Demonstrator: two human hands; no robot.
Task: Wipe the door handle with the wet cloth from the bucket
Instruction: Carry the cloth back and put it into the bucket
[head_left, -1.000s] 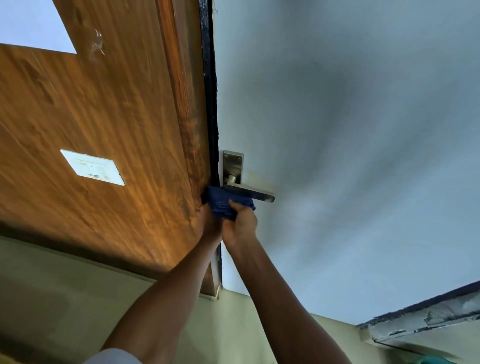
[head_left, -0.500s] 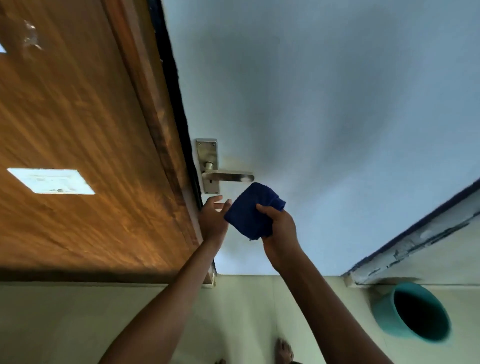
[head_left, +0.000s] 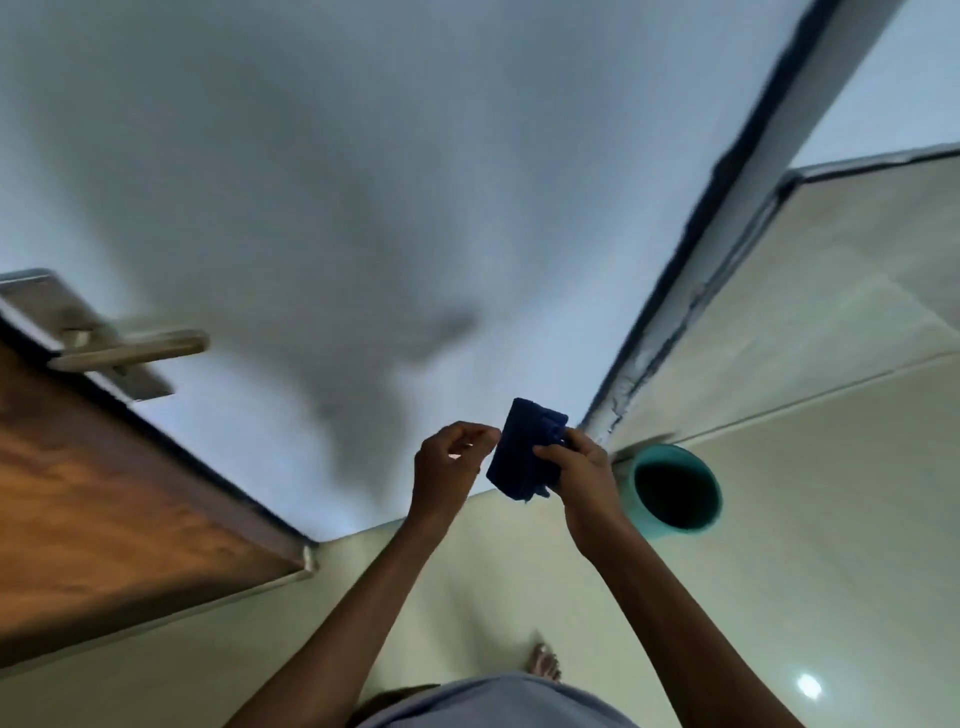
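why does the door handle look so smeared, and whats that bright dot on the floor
Head view: motion blur smears the door handle and the wooden door edge; the blue cloth in the right hand stays fairly sharp. The dot is glare from a light on the glossy floor tiles.

Dim, motion-blurred, wide-angle warped edges

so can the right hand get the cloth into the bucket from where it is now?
Probably yes. The right hand holds the blue cloth just beside the bucket, whose mouth is open with nothing across it. The left hand sits on the far side of the cloth, out of the way.
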